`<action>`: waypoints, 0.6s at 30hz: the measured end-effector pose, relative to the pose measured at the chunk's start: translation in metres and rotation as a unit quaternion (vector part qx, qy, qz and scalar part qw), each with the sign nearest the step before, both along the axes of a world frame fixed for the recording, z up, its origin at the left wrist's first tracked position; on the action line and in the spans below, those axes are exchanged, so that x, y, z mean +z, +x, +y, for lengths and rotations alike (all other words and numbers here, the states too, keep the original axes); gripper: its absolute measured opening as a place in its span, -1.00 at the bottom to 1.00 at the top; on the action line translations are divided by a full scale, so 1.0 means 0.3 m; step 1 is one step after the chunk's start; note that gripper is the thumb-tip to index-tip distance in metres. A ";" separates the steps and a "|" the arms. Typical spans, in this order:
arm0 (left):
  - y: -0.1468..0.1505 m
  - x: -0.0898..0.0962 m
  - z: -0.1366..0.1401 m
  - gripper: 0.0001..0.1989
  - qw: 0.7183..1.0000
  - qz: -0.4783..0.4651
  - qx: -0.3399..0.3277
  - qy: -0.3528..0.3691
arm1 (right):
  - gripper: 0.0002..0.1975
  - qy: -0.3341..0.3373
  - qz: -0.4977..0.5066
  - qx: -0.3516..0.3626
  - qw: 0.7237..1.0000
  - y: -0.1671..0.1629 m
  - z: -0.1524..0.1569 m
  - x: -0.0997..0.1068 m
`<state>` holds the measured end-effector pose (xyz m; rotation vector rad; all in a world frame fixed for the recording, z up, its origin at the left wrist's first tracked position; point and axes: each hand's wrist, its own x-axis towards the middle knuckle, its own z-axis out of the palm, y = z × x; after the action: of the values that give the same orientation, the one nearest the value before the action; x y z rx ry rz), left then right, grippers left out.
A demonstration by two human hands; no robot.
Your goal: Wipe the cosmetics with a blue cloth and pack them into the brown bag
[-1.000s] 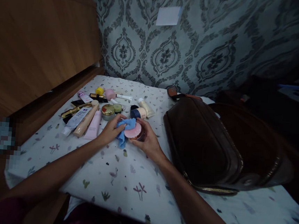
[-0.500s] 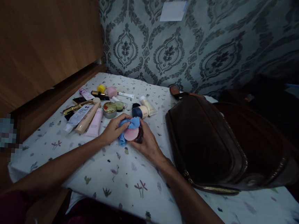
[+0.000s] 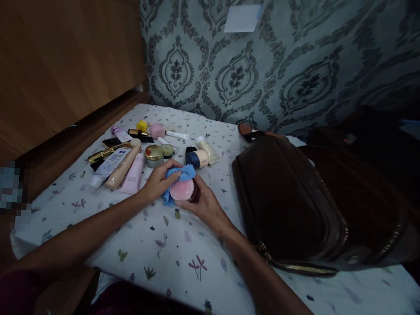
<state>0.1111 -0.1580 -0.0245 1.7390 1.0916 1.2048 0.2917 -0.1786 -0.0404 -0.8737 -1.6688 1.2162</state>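
Note:
Low over the front middle of the patterned tablecloth, my right hand (image 3: 203,197) is closed around a small dark-red jar with a pink lid (image 3: 182,190). The lid faces left and toward me. My left hand (image 3: 159,178) pinches a blue cloth (image 3: 185,173), which lies against the jar's upper left side. A fold of the cloth hangs below the left fingers. Just behind my hands stand a jar with a gold lid (image 3: 154,153) and a bottle with a dark blue cap (image 3: 196,159). Left of my left hand lies a pink tube (image 3: 133,174).
A large brown leather bag (image 3: 287,198) takes up the right side of the table. Several cosmetics, among them a beige tube (image 3: 123,167), a yellow pot (image 3: 142,125) and a pink pot (image 3: 157,130), lie at the back left. A wooden cabinet (image 3: 62,41) borders the left.
The jar has turned a little in my right hand and shifted slightly left, so its pink lid shows differently. The cloth has moved slightly left with my left hand.

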 end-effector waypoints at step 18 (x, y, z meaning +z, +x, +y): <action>-0.005 -0.005 0.022 -0.73 0.998 -0.037 0.001 -0.056 | -0.31 -0.074 0.106 -0.006 0.992 0.002 0.015 -0.009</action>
<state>0.1096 -0.1514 -0.0260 1.5973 1.0965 1.1779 0.2923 -0.1740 -0.0430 -0.8110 -1.4155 1.3876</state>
